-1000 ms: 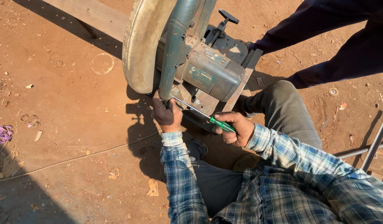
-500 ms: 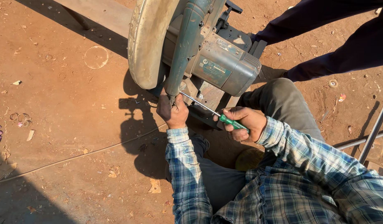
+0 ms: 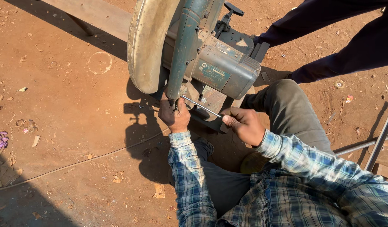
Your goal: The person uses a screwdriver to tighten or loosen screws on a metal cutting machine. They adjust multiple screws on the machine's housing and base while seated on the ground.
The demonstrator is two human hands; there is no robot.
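A chop saw [image 3: 211,63] with a dusty blade guard and a grey-green motor housing stands on the red dirt in front of me. My left hand [image 3: 174,115] grips the lower end of the saw's green handle arm, near the base. My right hand [image 3: 244,125] is closed around a screwdriver [image 3: 201,106]; its handle is hidden in my fist and its metal shaft points left toward the saw's base, close to my left hand. I sit on the ground in a blue plaid shirt with my knee [image 3: 286,101] raised beside the saw.
Another person's dark-trousered legs [image 3: 341,38] stand at the upper right behind the saw. Metal bars [image 3: 381,138] lie at the right edge. A wooden plank [image 3: 93,14] runs across the top left. A thin wire [image 3: 76,162] crosses the dirt; small rings and scraps lie left.
My view has shifted a little, so the saw and hands sit slightly lower right. My right hand now covers the screwdriver's green handle; the shaft stays aimed at the saw's base.
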